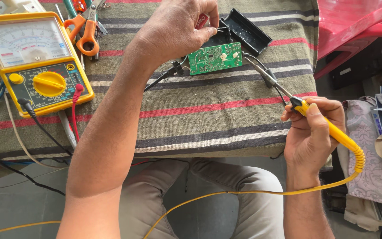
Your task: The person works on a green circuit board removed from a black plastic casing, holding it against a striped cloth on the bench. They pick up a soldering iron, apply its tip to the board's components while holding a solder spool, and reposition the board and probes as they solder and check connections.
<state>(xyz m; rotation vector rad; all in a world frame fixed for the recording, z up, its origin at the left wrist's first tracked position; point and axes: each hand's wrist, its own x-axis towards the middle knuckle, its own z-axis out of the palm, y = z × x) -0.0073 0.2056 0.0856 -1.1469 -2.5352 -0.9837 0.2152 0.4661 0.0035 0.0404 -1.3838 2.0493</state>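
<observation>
Yellow multimeter (35, 62) sits at 9 o'clock on the striped bench (191, 115), leads plugged in. Left hand (177, 31) pinches the wire at the green circuit board (214, 58), 12 o'clock, steadying it. Right hand (312, 132), 3 o'clock, grips the yellow soldering iron (308, 113) pen-style, tip aimed at the board.

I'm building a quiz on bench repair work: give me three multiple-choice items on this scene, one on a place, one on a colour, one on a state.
1. Where is the yellow analog multimeter?
A. left end of the striped cloth
B. on the lap
C. on the red plastic chair

2. What colour is the small circuit board?
A. blue
B. green
C. brown

3. What does the right hand hold?
A. nothing
B. orange pliers
C. yellow-handled soldering iron

Key: 1 A, it lies on the cloth at left; 2 B, its face is green; 3 C, the fingers grip its handle.
</observation>
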